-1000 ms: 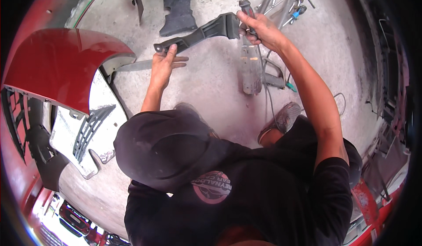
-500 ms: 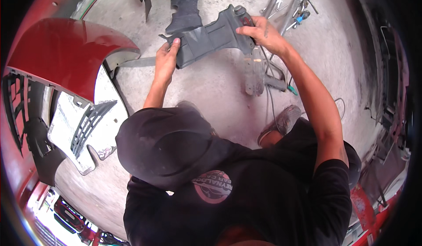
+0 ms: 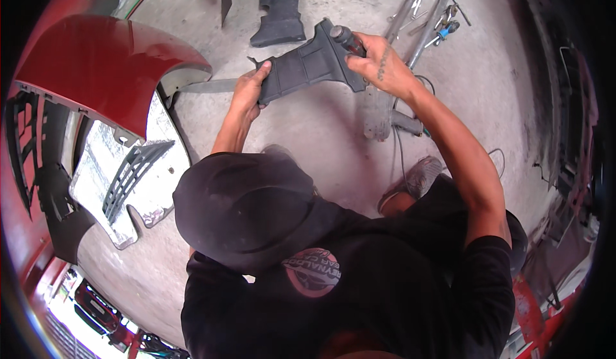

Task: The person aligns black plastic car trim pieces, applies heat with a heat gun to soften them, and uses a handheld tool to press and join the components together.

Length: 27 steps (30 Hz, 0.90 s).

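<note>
A dark grey moulded plastic panel [image 3: 301, 71], likely a vehicle trim piece, is held tilted above the concrete floor. My left hand [image 3: 248, 91] grips its left end, with the thumb on top and the other fingers partly hidden beneath. At the panel's right end, my right hand [image 3: 385, 64] is closed round a dark cylindrical tool [image 3: 348, 40] with a ribbed round end and a red mark. The tool's other end is hidden by my hand, so its exact kind cannot be told.
A red fender [image 3: 115, 70] and a silvery sheet [image 3: 102, 147] with a black slatted vent [image 3: 131, 173] lie at left. Another dark panel [image 3: 280, 16] lies beyond. Wrenches [image 3: 418, 3] and a blue-handled screwdriver [image 3: 443, 35] lie far right. A cable [image 3: 402, 153] runs near my shoe [image 3: 417, 179].
The panel's right end has come lower and the tool now stands out above it. My right hand has shifted slightly down and turned; my left still grips the panel.
</note>
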{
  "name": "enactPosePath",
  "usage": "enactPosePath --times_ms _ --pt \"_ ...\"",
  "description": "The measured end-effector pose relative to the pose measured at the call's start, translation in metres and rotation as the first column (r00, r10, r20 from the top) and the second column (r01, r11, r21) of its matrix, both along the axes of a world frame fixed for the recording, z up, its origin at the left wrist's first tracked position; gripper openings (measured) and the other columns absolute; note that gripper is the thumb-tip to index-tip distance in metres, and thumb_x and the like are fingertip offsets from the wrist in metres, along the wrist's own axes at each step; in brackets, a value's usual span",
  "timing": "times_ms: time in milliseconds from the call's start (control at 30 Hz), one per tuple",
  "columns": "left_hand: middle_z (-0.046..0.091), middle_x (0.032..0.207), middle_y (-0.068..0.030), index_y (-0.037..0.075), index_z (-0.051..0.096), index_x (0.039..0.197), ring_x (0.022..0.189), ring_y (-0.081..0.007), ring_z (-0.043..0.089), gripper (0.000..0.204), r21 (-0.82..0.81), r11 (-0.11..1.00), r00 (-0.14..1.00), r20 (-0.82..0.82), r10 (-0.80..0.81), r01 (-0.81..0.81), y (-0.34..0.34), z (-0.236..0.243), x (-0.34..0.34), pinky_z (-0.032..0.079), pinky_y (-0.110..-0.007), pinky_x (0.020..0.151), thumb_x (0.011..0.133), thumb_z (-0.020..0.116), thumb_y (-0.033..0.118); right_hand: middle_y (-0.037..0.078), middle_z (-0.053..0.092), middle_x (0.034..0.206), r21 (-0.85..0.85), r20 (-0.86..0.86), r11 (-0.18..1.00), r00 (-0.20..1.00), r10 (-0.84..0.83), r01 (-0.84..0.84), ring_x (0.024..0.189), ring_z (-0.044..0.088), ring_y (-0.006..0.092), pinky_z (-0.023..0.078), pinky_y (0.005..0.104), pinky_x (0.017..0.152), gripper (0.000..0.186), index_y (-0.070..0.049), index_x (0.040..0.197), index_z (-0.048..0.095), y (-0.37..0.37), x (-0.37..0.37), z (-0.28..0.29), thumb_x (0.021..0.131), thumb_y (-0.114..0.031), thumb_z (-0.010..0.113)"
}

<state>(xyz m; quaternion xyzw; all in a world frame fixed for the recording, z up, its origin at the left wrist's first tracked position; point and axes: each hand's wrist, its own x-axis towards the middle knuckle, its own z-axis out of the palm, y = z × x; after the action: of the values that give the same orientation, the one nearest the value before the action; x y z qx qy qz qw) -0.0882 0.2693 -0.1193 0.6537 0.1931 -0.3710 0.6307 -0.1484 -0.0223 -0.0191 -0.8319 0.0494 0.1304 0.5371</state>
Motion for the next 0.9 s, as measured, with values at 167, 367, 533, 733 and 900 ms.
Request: enactPosePath --times_ms 167,367,533,733,900 --pt "0.060 0.081 -0.0017 0.003 0.060 0.114 0.054 -0.0105 0.052 0.042 -0.101 0.977 0.972 0.126 0.200 -0.188 -0.021 0.004 -0.003 0.033 -0.027 0.040 0.102 0.059 0.043 0.002 0.052 0.064 0.053 -0.225 0.984 0.962 -0.155 0.171 0.058 0.050 0.0118 0.042 0.0320 0.055 0.038 0.000 0.089 0.065 0.005 0.011 0.016 0.091 -0.037 0.070" --pt "0.063 0.087 -0.0042 0.002 0.060 0.120 0.057 -0.0119 0.054 0.049 -0.223 0.970 0.994 0.035 0.105 -0.094 0.017 -0.012 0.018 0.035 -0.027 0.041 0.107 0.046 0.046 0.002 0.053 0.062 0.329 -0.222 0.931 0.971 -0.086 0.158 0.053 0.050 0.0068 0.035 0.0235 0.043 0.047 -0.001 0.091 0.060 0.029 0.005 0.032 0.092 -0.047 0.073" --pt "0.066 0.088 -0.0044 0.001 0.058 0.131 0.053 -0.0086 0.051 0.061 -0.244 0.966 0.993 -0.102 0.064 -0.087 0.017 -0.005 0.020 0.031 -0.024 0.037 0.108 0.037 0.053 0.004 0.061 0.070 0.359 -0.178 0.928 0.983 -0.041 0.103 0.054 0.053 0.0076 0.036 0.0241 0.043 0.037 -0.003 0.093 0.062 0.034 0.005 0.038 0.090 -0.037 0.077" --pt "0.062 0.081 -0.0022 0.002 0.061 0.122 0.049 -0.0081 0.047 0.059 -0.154 0.988 0.994 -0.105 -0.022 0.005 0.007 -0.013 0.024 0.027 -0.025 0.036 0.107 0.039 0.054 -0.001 0.059 0.069 0.381 -0.103 0.923 0.994 -0.021 0.059 0.058 0.052 0.0059 0.040 0.0240 0.049 0.031 -0.004 0.105 0.068 0.042 0.000 0.035 0.090 -0.029 0.077" --pt "0.059 0.074 0.0009 0.006 0.063 0.112 0.049 -0.0080 0.047 0.045 -0.222 0.975 0.998 -0.063 0.002 -0.016 0.012 -0.036 0.031 0.028 -0.026 0.039 0.107 0.045 0.046 0.000 0.062 0.075 0.258 -0.039 0.963 0.995 0.095 -0.082 0.067 0.053 0.0070 0.045 0.0263 0.060 0.034 -0.001 0.111 0.069 0.055 -0.007 0.044 0.090 -0.026 0.077"
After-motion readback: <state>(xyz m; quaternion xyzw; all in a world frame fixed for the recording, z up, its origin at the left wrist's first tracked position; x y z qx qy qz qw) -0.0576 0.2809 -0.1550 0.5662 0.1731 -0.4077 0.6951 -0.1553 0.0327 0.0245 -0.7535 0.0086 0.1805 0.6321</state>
